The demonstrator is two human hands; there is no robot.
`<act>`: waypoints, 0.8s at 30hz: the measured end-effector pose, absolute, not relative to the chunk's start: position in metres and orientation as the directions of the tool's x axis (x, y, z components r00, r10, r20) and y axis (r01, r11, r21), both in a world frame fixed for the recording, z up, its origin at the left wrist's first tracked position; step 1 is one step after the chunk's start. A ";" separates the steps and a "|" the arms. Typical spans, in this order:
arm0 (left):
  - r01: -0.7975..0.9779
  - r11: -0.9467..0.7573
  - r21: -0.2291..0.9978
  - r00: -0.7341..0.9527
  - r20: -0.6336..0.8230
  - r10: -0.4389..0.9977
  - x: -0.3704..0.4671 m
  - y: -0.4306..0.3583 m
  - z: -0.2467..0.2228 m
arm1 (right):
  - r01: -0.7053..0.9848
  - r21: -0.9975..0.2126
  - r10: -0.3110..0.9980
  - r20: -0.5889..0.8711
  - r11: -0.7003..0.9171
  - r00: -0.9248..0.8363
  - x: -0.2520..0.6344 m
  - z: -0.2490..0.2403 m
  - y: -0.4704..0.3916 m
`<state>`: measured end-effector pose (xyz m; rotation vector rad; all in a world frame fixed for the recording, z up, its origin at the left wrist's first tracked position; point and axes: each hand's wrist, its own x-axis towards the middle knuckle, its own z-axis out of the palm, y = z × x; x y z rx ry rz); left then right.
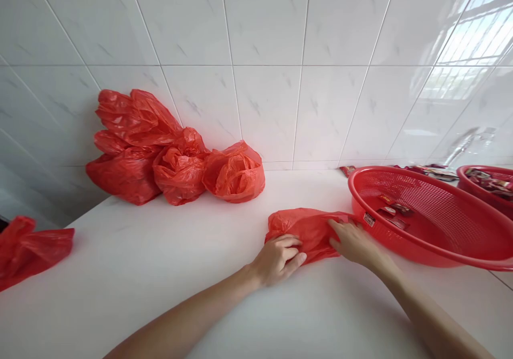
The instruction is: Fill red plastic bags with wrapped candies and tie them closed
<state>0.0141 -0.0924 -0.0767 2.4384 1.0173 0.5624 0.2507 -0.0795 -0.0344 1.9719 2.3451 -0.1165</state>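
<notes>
A red plastic bag (315,233) lies on its side on the white countertop in front of me, its film crumpled. My left hand (280,259) presses on the bag's near left part, fingers curled onto the film and thumb stretched along its near edge. At the bag's right end, my right hand (355,242) grips the loose film, close to the left wall of a red plastic basket (409,241). The right fingertips are partly hidden in the film. What the bag contains cannot be seen.
Several filled red bags (182,166) are bunched against the tiled wall at the back left. Another red bag (34,249) sits at the far left edge. Small wrapped packets (395,209) lie in the basket. A second red basket (491,185) with packets stands far right, near a clear bottle (487,137).
</notes>
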 end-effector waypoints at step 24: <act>0.443 -0.857 0.264 0.624 0.595 0.506 0.027 -0.103 -0.094 | 0.948 -0.096 0.952 -0.013 0.304 -0.307 0.248 -0.031 -0.080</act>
